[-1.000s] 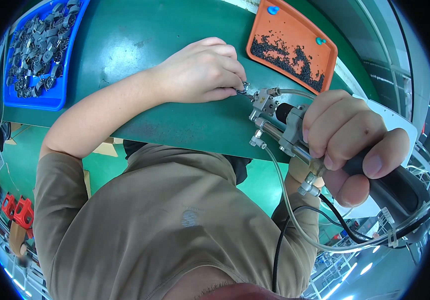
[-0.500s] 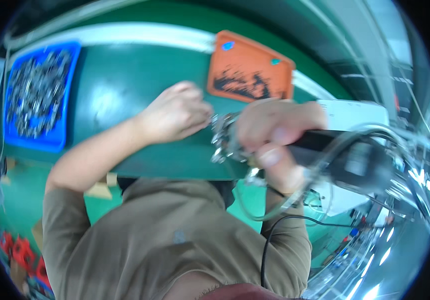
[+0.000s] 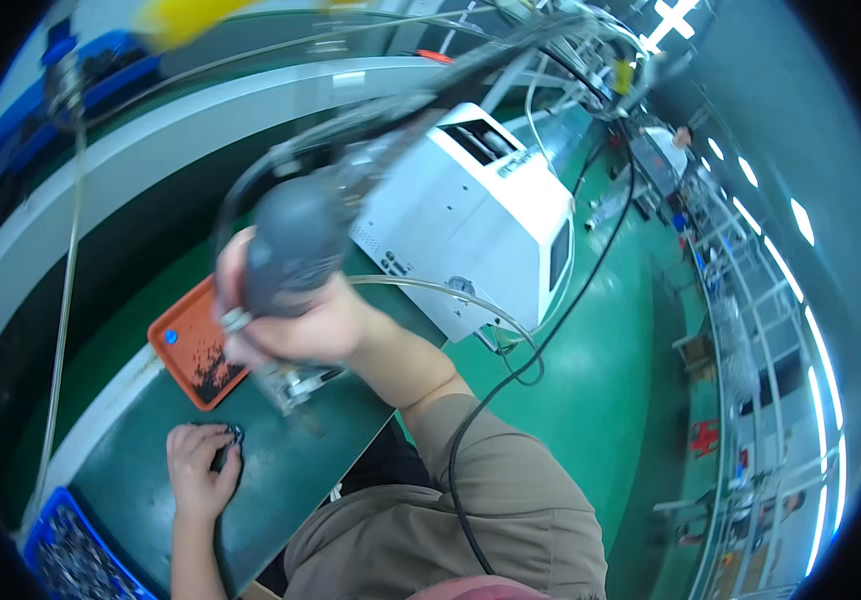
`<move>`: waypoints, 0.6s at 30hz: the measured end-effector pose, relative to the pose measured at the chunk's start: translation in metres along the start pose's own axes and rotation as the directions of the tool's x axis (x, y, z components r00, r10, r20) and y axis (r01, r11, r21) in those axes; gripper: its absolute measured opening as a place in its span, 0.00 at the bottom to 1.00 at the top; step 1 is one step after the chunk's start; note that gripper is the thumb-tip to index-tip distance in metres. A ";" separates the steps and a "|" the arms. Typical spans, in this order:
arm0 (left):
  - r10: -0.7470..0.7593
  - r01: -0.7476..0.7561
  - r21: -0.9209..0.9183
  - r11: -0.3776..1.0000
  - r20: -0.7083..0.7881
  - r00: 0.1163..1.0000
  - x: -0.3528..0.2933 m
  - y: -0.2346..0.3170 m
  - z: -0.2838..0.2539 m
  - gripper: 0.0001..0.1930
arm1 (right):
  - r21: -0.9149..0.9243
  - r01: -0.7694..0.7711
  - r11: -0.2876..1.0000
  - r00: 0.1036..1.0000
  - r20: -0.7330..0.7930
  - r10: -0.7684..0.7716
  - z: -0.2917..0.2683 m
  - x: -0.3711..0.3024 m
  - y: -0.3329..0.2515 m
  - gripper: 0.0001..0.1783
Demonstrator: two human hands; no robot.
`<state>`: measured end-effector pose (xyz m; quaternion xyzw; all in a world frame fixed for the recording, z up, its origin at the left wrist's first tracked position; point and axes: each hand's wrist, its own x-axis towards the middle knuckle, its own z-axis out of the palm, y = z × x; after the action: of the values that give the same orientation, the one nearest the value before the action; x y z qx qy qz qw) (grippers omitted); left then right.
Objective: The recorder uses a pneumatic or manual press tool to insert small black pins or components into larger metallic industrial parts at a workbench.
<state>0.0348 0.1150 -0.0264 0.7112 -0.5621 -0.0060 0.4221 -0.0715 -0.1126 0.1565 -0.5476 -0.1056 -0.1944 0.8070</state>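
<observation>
My right hand [image 3: 301,328] is clenched around the dark-handled tool [image 3: 296,245], its metal head [image 3: 296,390] (blurred) above the table [image 3: 276,490]. Between the table's near and far edges, my left hand [image 3: 201,470] pinches a small dark part [image 3: 238,434] at its fingertips, near the orange tray [image 3: 188,345] by the far edge.

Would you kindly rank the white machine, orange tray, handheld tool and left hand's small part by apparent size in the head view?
White machine
Handheld tool and orange tray: unsure, tool looks nearer the camera
Small part
</observation>
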 end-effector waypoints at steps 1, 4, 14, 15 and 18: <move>0.031 -0.031 0.003 1.000 0.017 0.999 0.003 0.000 0.003 0.07 | 0.039 -0.039 0.998 0.998 0.041 0.037 -0.003 0.000 0.003 0.13; -0.081 0.082 -0.015 0.997 0.043 0.996 0.001 0.000 0.007 0.07 | -0.190 -0.001 0.982 0.996 0.084 0.017 -0.009 0.004 0.012 0.13; -0.080 0.124 0.462 0.878 -0.114 0.990 -0.017 0.002 -0.099 0.09 | -0.208 0.100 0.973 0.985 0.157 -0.068 -0.020 0.001 -0.001 0.14; -0.211 0.258 0.320 0.912 -0.176 0.962 -0.027 -0.006 -0.118 0.07 | -0.213 0.101 0.972 0.986 0.151 -0.070 -0.024 0.000 -0.004 0.14; -0.201 0.361 0.656 0.663 -0.308 0.930 -0.052 -0.017 -0.166 0.09 | -0.213 0.100 0.972 0.992 0.096 -0.081 -0.032 0.005 -0.009 0.14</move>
<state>0.1095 0.2557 0.0459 0.8925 -0.3567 0.2173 0.1703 -0.0726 -0.1464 0.1536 -0.6352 -0.1434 -0.2174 0.7271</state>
